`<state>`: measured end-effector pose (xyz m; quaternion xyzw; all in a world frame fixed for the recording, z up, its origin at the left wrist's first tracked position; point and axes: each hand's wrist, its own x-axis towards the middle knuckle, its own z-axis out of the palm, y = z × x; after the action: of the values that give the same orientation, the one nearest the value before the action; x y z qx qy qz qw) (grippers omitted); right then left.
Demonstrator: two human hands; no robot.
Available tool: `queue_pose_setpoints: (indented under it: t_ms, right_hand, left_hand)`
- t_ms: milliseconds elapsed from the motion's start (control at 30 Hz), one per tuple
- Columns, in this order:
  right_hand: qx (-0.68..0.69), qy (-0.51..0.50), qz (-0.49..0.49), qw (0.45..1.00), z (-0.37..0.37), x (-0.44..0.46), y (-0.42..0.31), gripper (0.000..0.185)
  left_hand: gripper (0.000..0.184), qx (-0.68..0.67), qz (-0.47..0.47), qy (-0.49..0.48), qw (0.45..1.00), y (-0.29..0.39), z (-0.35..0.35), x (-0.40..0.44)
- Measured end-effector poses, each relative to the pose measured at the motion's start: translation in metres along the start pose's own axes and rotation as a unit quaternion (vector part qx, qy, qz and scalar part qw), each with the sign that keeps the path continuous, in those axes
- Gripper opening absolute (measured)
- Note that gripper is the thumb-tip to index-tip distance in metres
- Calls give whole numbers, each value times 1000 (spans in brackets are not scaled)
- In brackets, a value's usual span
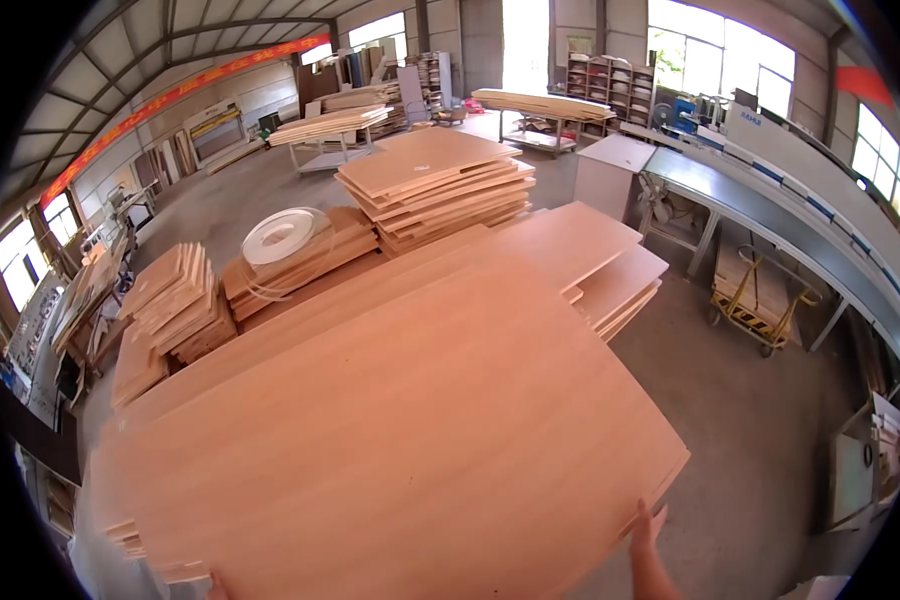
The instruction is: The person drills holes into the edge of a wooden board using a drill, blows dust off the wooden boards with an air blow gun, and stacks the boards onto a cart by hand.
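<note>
A large wood-grain panel point(400, 420) fills the foreground, lying at a slant over other boards. My right hand point(648, 535) holds its near right edge, fingers at the rim. At the bottom of the view, only a small part of my left hand point(216, 588) shows at the panel's near left edge, thumb against the board; its other fingers are hidden. Beneath the panel's left end, the edges of more stacked boards point(125, 538) stick out. Behind it lies another long panel point(300, 315), partly covered.
Board stacks point(440, 185) stand beyond the panel, one carrying a coil of white edge banding point(278, 237). Pale boards point(580, 245) jut out at the right. A long machine with a metal table point(770, 205) runs along the right, a yellow cart point(760, 305) beside it.
</note>
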<state>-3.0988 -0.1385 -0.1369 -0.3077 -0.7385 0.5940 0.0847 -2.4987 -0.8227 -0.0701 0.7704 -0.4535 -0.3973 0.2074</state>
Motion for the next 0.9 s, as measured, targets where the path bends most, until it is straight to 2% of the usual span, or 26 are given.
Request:
queue_pose_setpoints:
  t_ms: [33, 67, 133, 233, 300, 367, 400, 433, 500, 533, 600, 633, 800, 900]
  right_hand:
    - [147, -147, 118, 971, -7, -22, 15, 74]
    - [286, -286, 229, 885, -8, -44, 21, 70]
    - [334, -384, 269, 818, -8, -87, 23, 64]
    - [306, -321, 371, 816, -11, -107, -10, 59]
    - [293, -350, 343, 821, -3, -98, -15, 59]
    - [295, -390, 328, 808, -6, -97, -16, 60]
    - [313, -417, 321, 791, -2, -92, -19, 60]
    - [329, -443, 318, 771, 1, -91, -23, 60]
    - [311, -459, 247, 794, 7, -98, -34, 61]
    - [308, -463, 210, 804, 8, -101, -39, 61]
    - [283, -451, 262, 805, 9, -106, -52, 58]
    - [272, -441, 284, 807, 10, -108, -59, 57]
    - [278, -457, 251, 807, 28, -109, -89, 45]
    - [330, -475, 221, 785, 64, -119, -109, 40]
  left_hand:
    - [54, 0, 6, 6, 1000, -4, -2, -3]
    - [55, -1, 12, 14, 1000, -7, -5, -6]
    - [57, -3, 27, 32, 999, -16, -11, -7]
    - [61, -12, 43, 74, 996, -47, -33, -10]
    - [63, -25, 49, 134, 989, -99, -54, -13]
    - [65, -12, 112, 234, 966, -209, -78, 6]
    - [65, -184, 78, 195, 960, -218, -87, -58]
    - [64, -344, 75, 158, 923, -202, -84, -136]
    - [63, -529, 117, 98, 835, -178, -65, -241]
    - [63, -585, 142, 71, 795, -161, -52, -280]
    - [62, -630, 181, 44, 754, -131, -37, -321]
    - [62, -638, 188, 42, 745, -119, -35, -326]
    - [43, -669, 157, 7, 726, -126, -41, -288]
    - [44, -642, 144, 26, 752, -108, -30, -249]
